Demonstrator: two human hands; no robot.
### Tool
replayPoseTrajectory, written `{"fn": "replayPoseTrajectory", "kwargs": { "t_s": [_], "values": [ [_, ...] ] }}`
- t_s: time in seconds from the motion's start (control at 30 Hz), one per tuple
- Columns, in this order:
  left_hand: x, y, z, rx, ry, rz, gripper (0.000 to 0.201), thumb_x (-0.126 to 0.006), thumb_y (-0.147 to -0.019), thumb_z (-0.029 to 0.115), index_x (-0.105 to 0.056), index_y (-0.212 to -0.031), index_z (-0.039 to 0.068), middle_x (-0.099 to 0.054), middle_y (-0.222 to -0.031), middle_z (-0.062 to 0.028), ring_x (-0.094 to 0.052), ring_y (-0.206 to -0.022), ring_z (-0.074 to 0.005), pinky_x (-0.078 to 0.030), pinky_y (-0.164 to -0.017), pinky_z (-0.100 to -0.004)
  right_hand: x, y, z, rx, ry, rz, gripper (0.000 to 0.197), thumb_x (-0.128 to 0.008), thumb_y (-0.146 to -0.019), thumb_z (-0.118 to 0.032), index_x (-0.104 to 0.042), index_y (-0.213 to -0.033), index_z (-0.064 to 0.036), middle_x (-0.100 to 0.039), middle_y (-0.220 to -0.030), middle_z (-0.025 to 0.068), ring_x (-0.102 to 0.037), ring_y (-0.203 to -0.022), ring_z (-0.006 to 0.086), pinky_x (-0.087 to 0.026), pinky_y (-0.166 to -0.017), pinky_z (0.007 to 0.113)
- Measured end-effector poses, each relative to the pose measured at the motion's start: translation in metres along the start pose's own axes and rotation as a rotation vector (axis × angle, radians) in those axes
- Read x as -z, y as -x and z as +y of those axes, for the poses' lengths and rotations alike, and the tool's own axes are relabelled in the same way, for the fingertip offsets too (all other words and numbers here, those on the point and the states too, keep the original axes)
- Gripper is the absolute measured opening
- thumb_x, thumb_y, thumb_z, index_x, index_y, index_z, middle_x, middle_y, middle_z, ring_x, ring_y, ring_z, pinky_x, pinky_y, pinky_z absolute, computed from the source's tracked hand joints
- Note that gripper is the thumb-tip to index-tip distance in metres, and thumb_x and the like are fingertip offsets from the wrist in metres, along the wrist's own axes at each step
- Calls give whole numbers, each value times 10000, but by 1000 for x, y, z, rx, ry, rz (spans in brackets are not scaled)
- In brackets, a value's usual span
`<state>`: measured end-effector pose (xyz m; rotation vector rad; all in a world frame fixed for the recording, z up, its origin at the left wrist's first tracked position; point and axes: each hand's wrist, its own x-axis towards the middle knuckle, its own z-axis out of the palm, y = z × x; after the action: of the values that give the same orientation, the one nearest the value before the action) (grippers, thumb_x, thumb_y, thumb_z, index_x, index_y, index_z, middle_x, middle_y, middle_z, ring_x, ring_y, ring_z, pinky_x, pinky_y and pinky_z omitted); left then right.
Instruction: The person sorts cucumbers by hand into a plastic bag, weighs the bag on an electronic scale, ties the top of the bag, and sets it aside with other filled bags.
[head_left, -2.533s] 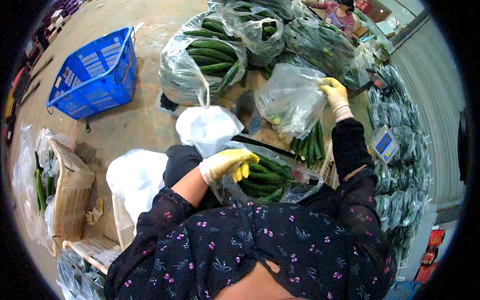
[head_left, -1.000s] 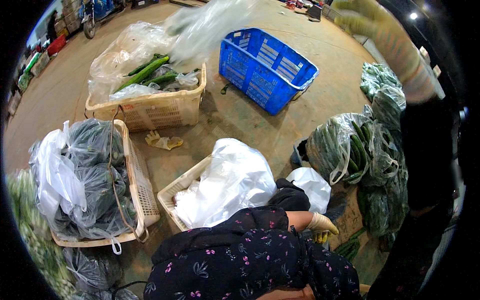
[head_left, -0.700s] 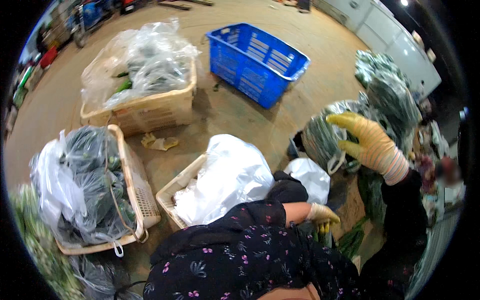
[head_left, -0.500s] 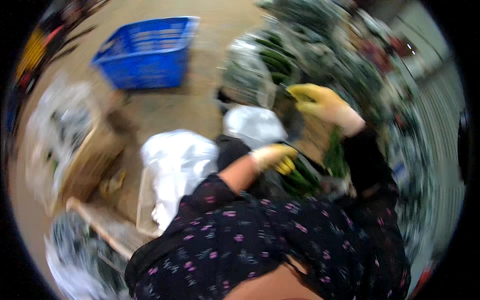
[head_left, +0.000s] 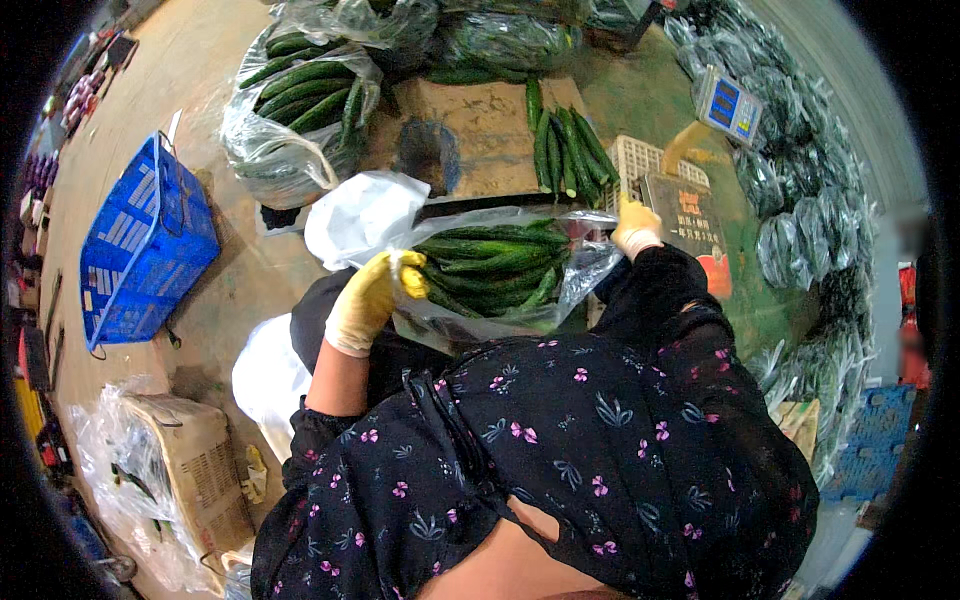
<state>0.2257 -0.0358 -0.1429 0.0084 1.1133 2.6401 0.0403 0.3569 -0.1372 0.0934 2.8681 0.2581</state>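
A clear plastic bag [head_left: 590,268] lies in front of me with several long green cucumbers [head_left: 490,262] side by side in it. At the bag's left end, my left hand [head_left: 372,300], in a yellow and white glove, has its fingers curled over the plastic edge beside the cucumber tips. My right hand [head_left: 638,228], gloved too, is closed at the bag's right end, where the plastic stretches up to it; its fingertips are partly hidden. Beyond the bag, several loose cucumbers [head_left: 566,150] rest on a flattened cardboard sheet [head_left: 490,125].
A fuller bag of cucumbers [head_left: 310,95] stands at the far left. Further left is a blue plastic crate [head_left: 150,240]. A digital scale [head_left: 728,106] stands beyond a pale crate [head_left: 640,165] and a printed box [head_left: 690,235]. Filled bags [head_left: 800,225] are piled along the right.
My view has swung to the right, so the crate and the bags appear further left. My right hand has come down from beside the cardboard to the bag's right end, its fingers now closed.
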Motion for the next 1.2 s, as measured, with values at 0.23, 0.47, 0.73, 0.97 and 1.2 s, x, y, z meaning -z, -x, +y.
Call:
{"fn": "replayPoseTrajectory", "kwargs": {
  "t_s": [0.23,0.47,0.73,0.97,1.2],
  "values": [
    [-36,-3,-17,18,162,212,384,-383,-931,330,-554,-968,-11,-589,-922,-134,-576,-831,-246,-436,-842,-400,-31,-7,-9,34,-1589,-309,537,-512,-837,-68,-329,-1337,5,-639,-755,118,-624,-671,173,-513,-627,294],
    [-78,23,-1,303,-239,366,190,-532,-892,236,-532,-834,55,-536,-660,-21,-448,-522,-92,-378,-492,-234,35,131,-17,762,-1203,-542,286,-575,-873,-235,-627,-1075,-40,-661,-954,18,-595,-769,92,-483,-671,228],
    [-120,-19,47,170,-484,443,257,-494,-882,264,-477,-717,69,-442,-588,-25,-419,-485,-134,-381,-457,-269,78,101,1,490,-1791,-237,271,-559,-872,-277,-648,-964,-37,-648,-817,2,-451,-537,29,-378,-497,171],
    [-182,-60,111,-140,-553,212,315,-471,-879,344,-507,-736,66,-463,-605,-41,-446,-501,-167,-369,-473,-281,156,69,30,669,-1999,-92,391,-558,-865,-384,-647,-936,-10,-478,-556,-50,-406,-453,29,-336,-437,171],
    [-313,-119,165,-331,-676,71,252,-423,-930,314,-493,-807,106,-420,-592,12,-396,-493,-95,-337,-489,-246,249,73,127,716,-2075,302,417,-499,-900,-337,-624,-967,55,-234,-499,-102,-222,-426,17,-264,-426,181]
  ]
}}
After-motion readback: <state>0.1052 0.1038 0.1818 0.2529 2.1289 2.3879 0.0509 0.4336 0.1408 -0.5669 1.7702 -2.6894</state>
